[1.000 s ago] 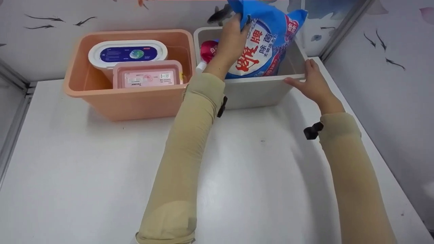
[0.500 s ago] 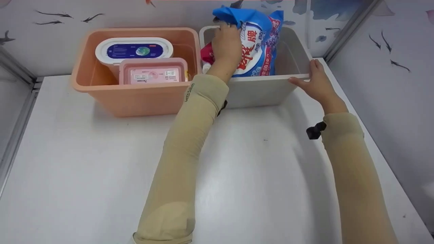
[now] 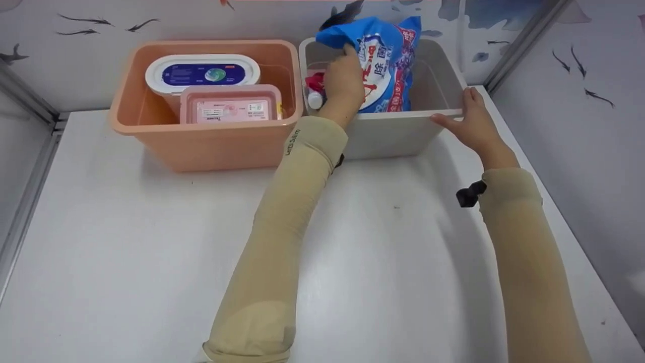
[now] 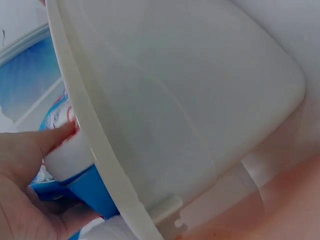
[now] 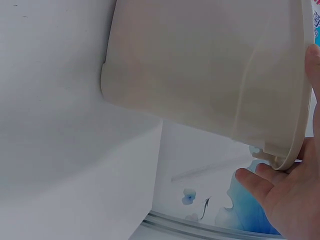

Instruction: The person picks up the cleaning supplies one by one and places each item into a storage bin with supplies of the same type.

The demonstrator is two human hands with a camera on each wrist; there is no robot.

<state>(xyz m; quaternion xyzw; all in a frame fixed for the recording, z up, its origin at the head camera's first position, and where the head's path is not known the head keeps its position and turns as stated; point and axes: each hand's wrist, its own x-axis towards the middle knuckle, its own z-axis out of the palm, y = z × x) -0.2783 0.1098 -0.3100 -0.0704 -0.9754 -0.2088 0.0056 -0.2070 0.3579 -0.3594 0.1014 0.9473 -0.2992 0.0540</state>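
A blue bag of washing powder [image 3: 398, 70] with red and white print stands tilted in the grey plastic bin [image 3: 393, 116]. My left hand [image 3: 345, 83] is inside that bin at the bag's left side. In the left wrist view, its thumb and fingers pinch the bag's blue and white side [image 4: 92, 190]. Just left of this hand, a red package with a white cap [image 3: 315, 99] lies partly hidden. My right hand [image 3: 471, 126] grips the bin's front right corner, its thumb over the rim, as the right wrist view [image 5: 295, 185] also shows.
Left of the grey bin, a peach bin [image 3: 211, 146] stands close beside it. It contains a white oval tub [image 3: 201, 70] with a blue label and a pink box [image 3: 231, 103]. Both bins stand on a white table [image 3: 352, 262] against the patterned back wall [image 3: 242, 20].
The washing powder bag has moved down and left within the grey bin, and my left hand has come down its left side. My right hand stays at the corner; the view shifts slightly.
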